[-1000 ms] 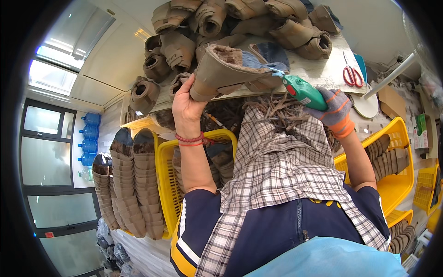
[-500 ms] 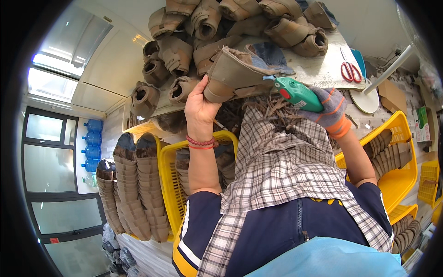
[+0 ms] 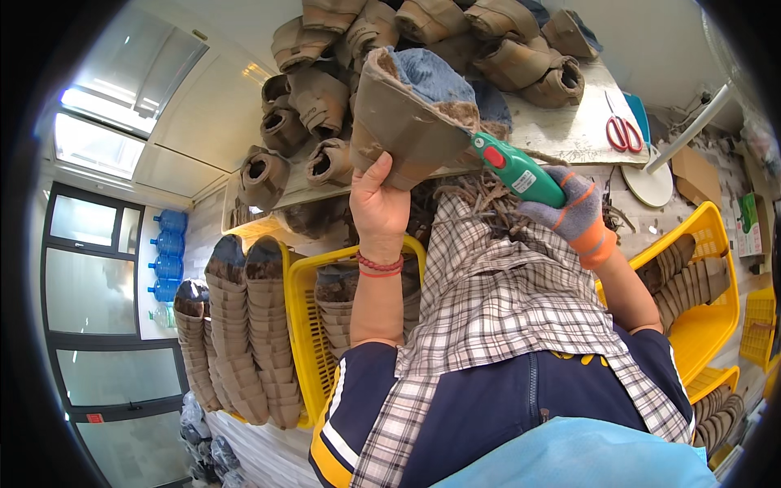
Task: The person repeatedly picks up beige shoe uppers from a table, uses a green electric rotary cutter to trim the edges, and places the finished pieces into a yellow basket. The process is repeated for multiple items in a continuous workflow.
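Observation:
My bare left hand [image 3: 379, 199] grips a brown shoe upper [image 3: 411, 122] from below, thumb on its outer side. Blue fur lining shows in the upper's opening, and a brown fuzzy edge faces right. In my right hand [image 3: 576, 213], which wears a grey and orange glove, is a green handheld electric cutter [image 3: 521, 167] with a red button. Its tip meets the right edge of the upper; the blade itself is mostly hidden there. Brown trimmed strips [image 3: 480, 203] lie on my checked apron [image 3: 496, 301] below the cutter.
Several brown shoe uppers [image 3: 313, 98] are heaped on the worktable [image 3: 561, 130]. Red-handled scissors [image 3: 623, 134] lie at its right end. Yellow baskets hold stacked uppers on my left [image 3: 305, 325] and right [image 3: 708, 301]. A white pole [image 3: 691, 122] stands at the right.
My left hand has turned the upper, so its blue lining now faces up more. The cutter has shifted slightly, its tip now against the upper's right edge.

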Motion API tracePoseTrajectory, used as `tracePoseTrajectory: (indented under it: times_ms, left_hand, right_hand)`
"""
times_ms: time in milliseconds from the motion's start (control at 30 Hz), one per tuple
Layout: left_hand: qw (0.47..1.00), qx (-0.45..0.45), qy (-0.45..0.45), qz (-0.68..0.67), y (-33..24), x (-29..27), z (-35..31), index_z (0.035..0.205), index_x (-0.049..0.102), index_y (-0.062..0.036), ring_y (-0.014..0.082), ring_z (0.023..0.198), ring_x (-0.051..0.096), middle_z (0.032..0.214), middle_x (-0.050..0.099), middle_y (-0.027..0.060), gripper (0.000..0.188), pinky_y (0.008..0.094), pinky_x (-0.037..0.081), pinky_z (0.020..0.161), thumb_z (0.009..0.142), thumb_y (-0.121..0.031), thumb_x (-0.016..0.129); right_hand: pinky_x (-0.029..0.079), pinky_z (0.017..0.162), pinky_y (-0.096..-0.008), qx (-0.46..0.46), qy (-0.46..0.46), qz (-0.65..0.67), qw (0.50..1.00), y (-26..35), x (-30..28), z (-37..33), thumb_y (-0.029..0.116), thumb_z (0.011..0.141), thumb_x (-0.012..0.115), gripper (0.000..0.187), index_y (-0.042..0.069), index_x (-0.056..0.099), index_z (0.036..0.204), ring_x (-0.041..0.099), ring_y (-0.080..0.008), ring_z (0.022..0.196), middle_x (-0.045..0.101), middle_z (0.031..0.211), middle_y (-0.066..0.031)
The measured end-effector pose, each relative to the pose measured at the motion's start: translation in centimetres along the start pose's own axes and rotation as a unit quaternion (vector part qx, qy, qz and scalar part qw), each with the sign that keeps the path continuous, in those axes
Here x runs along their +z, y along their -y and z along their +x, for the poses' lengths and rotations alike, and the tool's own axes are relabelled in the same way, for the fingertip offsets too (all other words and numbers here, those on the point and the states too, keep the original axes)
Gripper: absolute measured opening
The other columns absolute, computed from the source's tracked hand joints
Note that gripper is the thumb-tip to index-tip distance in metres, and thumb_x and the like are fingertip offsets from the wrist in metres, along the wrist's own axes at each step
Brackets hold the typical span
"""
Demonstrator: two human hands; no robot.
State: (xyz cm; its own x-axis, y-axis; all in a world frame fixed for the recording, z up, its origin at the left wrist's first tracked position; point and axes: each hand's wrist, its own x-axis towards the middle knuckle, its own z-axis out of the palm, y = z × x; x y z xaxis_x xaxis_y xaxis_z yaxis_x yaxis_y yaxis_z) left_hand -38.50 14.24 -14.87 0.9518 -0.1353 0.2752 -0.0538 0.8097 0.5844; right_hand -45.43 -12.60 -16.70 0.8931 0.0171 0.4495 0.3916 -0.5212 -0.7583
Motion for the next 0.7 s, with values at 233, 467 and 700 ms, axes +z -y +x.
tracePoseTrajectory:
  times_ms: [233, 467, 700]
  left_hand:
    - [0.994, 0.025, 0.058, 0.093, 1.7, -0.6, -0.8, 0.129, 0.052, -0.0037, 0.0229, 0.116, 0.055, 0.126, 0.058, 0.0086, 0.039, 0.0397, 0.044, 0.101, 0.09, 0.001, 0.055]
    - [0.904, 0.136, 0.061, 0.401, 3.3, -2.7, -1.4, 0.112, 0.061, -0.0006, 0.0179, 0.099, 0.059, 0.114, 0.062, 0.0065, 0.024, 0.0311, 0.045, 0.089, 0.089, -0.001, 0.062]
    - [0.736, 0.25, 0.08, 0.624, 4.0, -2.2, -1.5, 0.107, 0.063, 0.0, 0.0203, 0.099, 0.057, 0.112, 0.061, 0.0085, 0.019, 0.0318, 0.044, 0.086, 0.089, -0.004, 0.064]
  right_hand:
    - [0.051, 0.059, -0.0245, 0.04, -0.013, 0.12, 0.992, 0.0, 1.4, 0.1, 0.032, 0.069, 0.085, 0.053, -0.002, 0.064, 0.103, 0.064, -0.0096, 0.066, 0.069, 0.076, -0.0089]
    - [0.05, 0.057, -0.0218, 0.105, -0.017, 0.172, 0.979, 1.0, 1.6, 0.5, 0.029, 0.073, 0.083, 0.048, -0.001, 0.064, 0.105, 0.063, -0.0065, 0.063, 0.068, 0.074, -0.0057]
    - [0.049, 0.055, -0.0212, 0.12, -0.038, 0.16, 0.979, 0.3, 2.0, 0.7, 0.032, 0.073, 0.082, 0.05, -0.001, 0.064, 0.106, 0.061, -0.0057, 0.062, 0.068, 0.073, -0.0046]
